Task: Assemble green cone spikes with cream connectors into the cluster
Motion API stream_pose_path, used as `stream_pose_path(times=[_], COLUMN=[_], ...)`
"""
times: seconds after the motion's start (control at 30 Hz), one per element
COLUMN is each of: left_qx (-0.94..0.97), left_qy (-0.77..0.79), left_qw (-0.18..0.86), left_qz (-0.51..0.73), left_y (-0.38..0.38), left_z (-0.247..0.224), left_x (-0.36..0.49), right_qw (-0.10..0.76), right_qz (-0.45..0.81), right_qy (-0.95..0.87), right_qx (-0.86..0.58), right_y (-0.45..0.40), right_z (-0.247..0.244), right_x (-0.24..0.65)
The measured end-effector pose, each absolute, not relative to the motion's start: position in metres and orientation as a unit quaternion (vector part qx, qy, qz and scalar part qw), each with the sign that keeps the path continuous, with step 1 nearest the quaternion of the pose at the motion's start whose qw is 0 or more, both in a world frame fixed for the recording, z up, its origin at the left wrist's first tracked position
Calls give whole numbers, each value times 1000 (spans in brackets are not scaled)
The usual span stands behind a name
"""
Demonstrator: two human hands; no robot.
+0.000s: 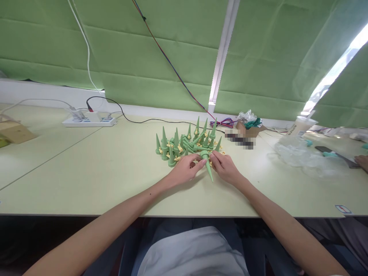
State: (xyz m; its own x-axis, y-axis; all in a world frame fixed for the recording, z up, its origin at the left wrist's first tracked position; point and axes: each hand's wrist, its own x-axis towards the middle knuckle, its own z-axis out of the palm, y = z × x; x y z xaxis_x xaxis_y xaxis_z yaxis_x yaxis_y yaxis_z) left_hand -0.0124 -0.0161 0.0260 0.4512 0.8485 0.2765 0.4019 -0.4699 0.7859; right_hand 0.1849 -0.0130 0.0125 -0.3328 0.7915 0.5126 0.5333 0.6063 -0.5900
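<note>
A green plastic watering spike (209,170) hangs point down and tilted between my hands, above the table. My left hand (186,168) grips it near its wide collar, with the thumb across the front. On the other side, my right hand (227,168) is closed in a pinch against the collar. Whatever its fingertips hold is hidden; a bit of yellow shows just below them. Right behind my hands sits a cluster of similar green spikes (163,140), most upright and some lying down. Small yellow valve pieces (177,158) are mixed among them.
A white power strip (89,121) lies at the back left, with a black cable running right. Behind the spikes are coiled wires (222,122) and a cardboard box (253,130). To the right are a cup (301,125), clear plastic bags (299,155) and another person's hand (362,162).
</note>
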Motion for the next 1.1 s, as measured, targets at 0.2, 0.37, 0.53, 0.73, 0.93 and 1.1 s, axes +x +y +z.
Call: stream_pose_path(times=[0.2,0.37,0.53,0.73,0.93,1.1], left_qx=[800,806,808,811,812,811], left_qy=[391,391,387,392,394,397], left_qw=[304,290,286,281,286,293], left_qz=[340,338,339,331,323,314], left_y=[-14,-12,-12,-12,-13,-14], left_z=[24,22,21,22,22,22], left_x=[-13,-12,-12,-12,-12,-12], right_qw=[400,395,394,391,391,389], right_qz=[161,163,166,166,167,169], right_qy=[-801,-801,-802,-803,-800,-801], right_qx=[-415,-418,-416,-418,-423,-421], right_y=[-13,-13,-13,-13,-12,-13], right_z=[14,14,13,13,12,13], right_x=[185,185,185,186,185,185])
